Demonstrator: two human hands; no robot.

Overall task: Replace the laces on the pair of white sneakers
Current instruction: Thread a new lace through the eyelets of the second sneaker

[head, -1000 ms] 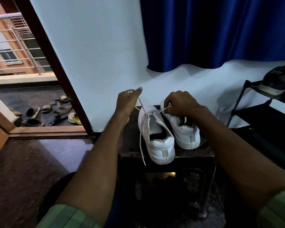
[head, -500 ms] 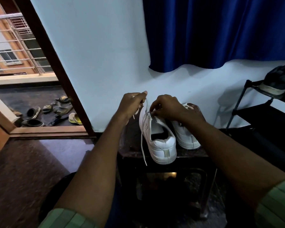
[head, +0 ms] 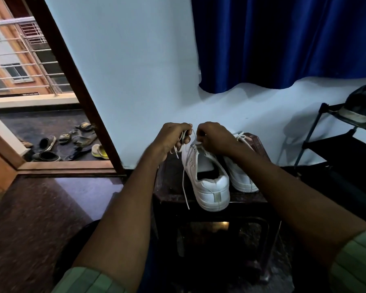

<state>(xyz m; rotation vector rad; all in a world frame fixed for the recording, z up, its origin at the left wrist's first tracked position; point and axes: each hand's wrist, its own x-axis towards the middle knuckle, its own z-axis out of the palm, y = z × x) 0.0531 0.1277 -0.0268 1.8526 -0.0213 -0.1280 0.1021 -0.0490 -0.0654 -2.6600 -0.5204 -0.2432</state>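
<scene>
Both hands pinch the lace (head: 185, 182) above the left sneaker (head: 207, 176): left hand (head: 171, 138), right hand (head: 213, 138). Doorway sandals (head: 65, 137) read "ICKY".

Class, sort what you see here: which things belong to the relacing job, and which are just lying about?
Job: left sneaker; right sneaker; lace; left hand; right hand; stool.
Lying about: curtain; rack; sandals.

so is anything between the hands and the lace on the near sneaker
Nothing visible. The left hand already holds the lace, and the right hand sits at the top eyelets of the near sneaker. The other sneaker stands beside it, out of the way.
</scene>
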